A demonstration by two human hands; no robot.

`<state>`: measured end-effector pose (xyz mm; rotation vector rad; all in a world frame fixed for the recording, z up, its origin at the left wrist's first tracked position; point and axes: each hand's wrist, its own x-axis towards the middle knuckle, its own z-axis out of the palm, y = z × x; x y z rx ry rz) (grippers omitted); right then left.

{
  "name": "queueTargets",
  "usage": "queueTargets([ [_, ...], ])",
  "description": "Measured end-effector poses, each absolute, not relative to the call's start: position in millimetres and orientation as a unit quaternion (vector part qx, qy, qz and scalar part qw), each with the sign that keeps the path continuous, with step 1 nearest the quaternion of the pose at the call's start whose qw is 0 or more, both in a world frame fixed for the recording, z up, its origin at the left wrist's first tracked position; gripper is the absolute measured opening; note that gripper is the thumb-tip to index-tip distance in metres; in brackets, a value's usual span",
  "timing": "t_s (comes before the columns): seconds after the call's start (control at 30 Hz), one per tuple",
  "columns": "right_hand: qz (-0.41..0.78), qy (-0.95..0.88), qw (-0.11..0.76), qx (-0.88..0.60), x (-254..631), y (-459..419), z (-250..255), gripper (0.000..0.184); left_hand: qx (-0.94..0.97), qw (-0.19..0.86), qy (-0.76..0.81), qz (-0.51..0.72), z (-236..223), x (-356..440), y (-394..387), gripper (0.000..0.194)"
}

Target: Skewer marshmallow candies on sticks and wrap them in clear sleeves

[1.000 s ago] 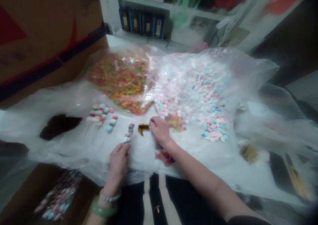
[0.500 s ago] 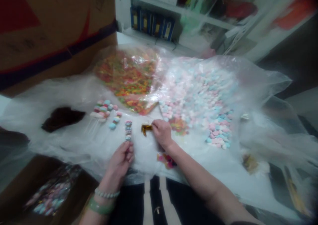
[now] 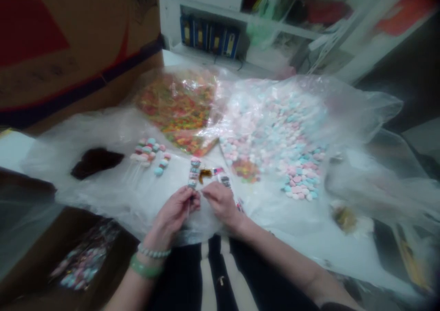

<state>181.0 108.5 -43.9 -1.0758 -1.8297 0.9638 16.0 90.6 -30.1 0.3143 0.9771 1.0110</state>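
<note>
My left hand [image 3: 178, 205] is closed around the lower end of an upright candy skewer [image 3: 194, 170], which seems to be in a clear printed wrapper. Close beside it, my right hand [image 3: 222, 203] has its fingertips pinched together; anything between them is too small to make out. Just beyond the fingers lies a small bunch of gold twist ties [image 3: 205, 173]. Printed wrappers [image 3: 225, 180] lie partly hidden behind my right hand. To the left are several unwrapped candy skewers [image 3: 146, 151] on white sticks and a short row of candies [image 3: 162, 164].
A bag of orange-green gummies [image 3: 182, 105] and a large bag of pastel candies [image 3: 271, 114] cover the back. Loose gummies [image 3: 246, 170] lie at the middle. A cardboard box [image 3: 85, 82] stands left; an open box [image 3: 82, 260] with finished-looking skewers sits below the table edge.
My right hand has drawn back from the gold twist ties to beside my left hand. My left hand has moved right with the candy skewer. Printed wrappers now show behind my right hand.
</note>
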Motion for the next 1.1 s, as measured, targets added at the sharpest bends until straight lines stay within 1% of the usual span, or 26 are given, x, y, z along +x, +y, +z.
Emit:
queueTargets([
  [0.07,0.578,-0.555,0.372,-0.468,180,108,-42,0.012,0.218,0.727,0.466,0.455,-30,17,88,0.023],
  [0.13,0.721,-0.396,0.326,-0.465,181,109,-40,0.014,0.268,0.706,0.485,0.442,-29,19,86,0.027],
  [0.17,0.76,-0.346,0.308,-0.455,182,110,-40,0.016,0.278,0.7,0.493,0.436,-28,19,85,0.029],
  [0.23,0.79,-0.31,0.291,-0.442,184,111,-37,0.016,0.274,0.692,0.506,0.435,-28,20,84,0.031],
  [0.3,0.778,-0.322,0.308,-0.442,186,110,-33,0.013,0.251,0.683,0.526,0.44,-29,20,85,0.034],
  [0.37,0.742,-0.366,0.344,-0.444,186,107,-26,0.009,0.22,0.673,0.552,0.44,-32,21,86,0.036],
  [0.47,0.636,-0.503,0.385,-0.442,182,104,-19,0.003,0.183,0.667,0.579,0.432,-37,26,84,0.034],
  [0.53,0.553,-0.591,0.388,-0.442,177,104,-22,0.008,0.177,0.672,0.578,0.428,-39,33,83,0.034],
  [0.6,0.504,-0.625,0.383,-0.457,173,104,-29,0.014,0.187,0.672,0.579,0.422,-40,40,81,0.033],
  [0.73,0.48,-0.63,0.366,-0.489,170,108,-46,0.024,0.218,0.664,0.587,0.409,-41,49,79,0.029],
  [0.87,0.463,-0.643,0.325,-0.516,173,113,-51,0.032,0.221,0.66,0.586,0.415,-45,51,78,0.033],
  [0.97,0.439,-0.659,0.297,-0.535,172,110,-51,0.035,0.207,0.656,0.591,0.421,-49,52,77,0.036],
  [1.03,0.42,-0.67,0.317,-0.523,169,105,-50,0.032,0.19,0.651,0.593,0.433,-49,53,78,0.038],
  [1.1,0.412,-0.658,0.365,-0.514,166,99,-51,0.029,0.176,0.647,0.59,0.45,-47,54,80,0.041],
])
